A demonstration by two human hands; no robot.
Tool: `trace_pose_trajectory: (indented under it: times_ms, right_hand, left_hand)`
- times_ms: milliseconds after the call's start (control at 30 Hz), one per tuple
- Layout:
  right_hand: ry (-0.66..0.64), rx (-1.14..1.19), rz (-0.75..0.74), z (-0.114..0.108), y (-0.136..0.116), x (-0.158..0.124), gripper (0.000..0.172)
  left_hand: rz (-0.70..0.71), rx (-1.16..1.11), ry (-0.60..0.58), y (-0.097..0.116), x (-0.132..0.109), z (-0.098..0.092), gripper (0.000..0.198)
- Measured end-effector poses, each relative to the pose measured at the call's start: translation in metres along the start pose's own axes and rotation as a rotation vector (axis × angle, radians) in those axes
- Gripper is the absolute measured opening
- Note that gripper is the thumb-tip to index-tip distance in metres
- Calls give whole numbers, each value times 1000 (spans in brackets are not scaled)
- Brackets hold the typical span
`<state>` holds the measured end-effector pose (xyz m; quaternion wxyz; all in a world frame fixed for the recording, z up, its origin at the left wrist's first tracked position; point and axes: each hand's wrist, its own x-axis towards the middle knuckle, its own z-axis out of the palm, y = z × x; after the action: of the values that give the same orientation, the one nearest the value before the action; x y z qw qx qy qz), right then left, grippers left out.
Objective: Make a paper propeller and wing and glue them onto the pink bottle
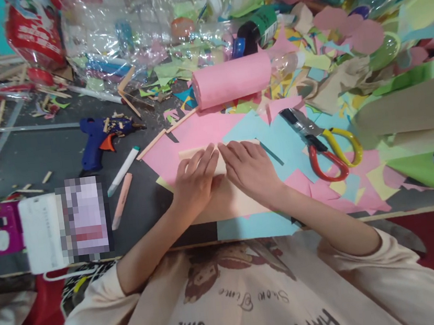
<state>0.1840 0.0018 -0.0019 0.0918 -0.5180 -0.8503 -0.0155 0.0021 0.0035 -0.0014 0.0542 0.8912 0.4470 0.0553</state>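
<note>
A sheet of pale peach paper [231,195] lies in front of me at the table's near edge, with its far edge turned over into a narrow strip. My left hand [195,178] rests on the left part of that strip, fingers stretched forward and lying flat, thumb partly tucked beneath. On the right part lies my right hand [251,169], its fingers also flat and side by side. The two hands almost touch at the middle. Pink paper [161,161] and light blue paper [291,156] spread out under and around the peach sheet.
Scissors [320,144] with red and yellow handles lie to the right. At left are a blue glue gun [93,140], a green-capped marker [123,171], a pink marker [122,200] and a white power bank [43,231]. A pink-wrapped bottle [233,80] lies beyond, among paper scraps.
</note>
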Motion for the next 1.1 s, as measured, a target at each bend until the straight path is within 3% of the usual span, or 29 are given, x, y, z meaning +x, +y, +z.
trace_pose_trajectory:
  times_ms: [167, 367, 533, 733, 1100]
  right_hand:
    - [-74, -11, 79, -6, 13, -12, 43]
    - [-76, -13, 56, -11, 21, -19, 41]
    - [-110, -121, 2, -14, 11, -9, 41]
    - [-128, -68, 66, -15, 14, -6, 43]
    - [-16, -78, 76, -15, 36, -10, 35]
  left_hand:
    - [22, 17, 44, -12, -11, -4, 48]
    - [-103, 20, 17, -26, -26, -9, 51]
    - [-154, -5, 10, -23, -27, -7, 51]
    - [-178, 20, -4, -20, -26, -9, 47]
    - [-206, 23, -2, -24, -30, -10, 46]
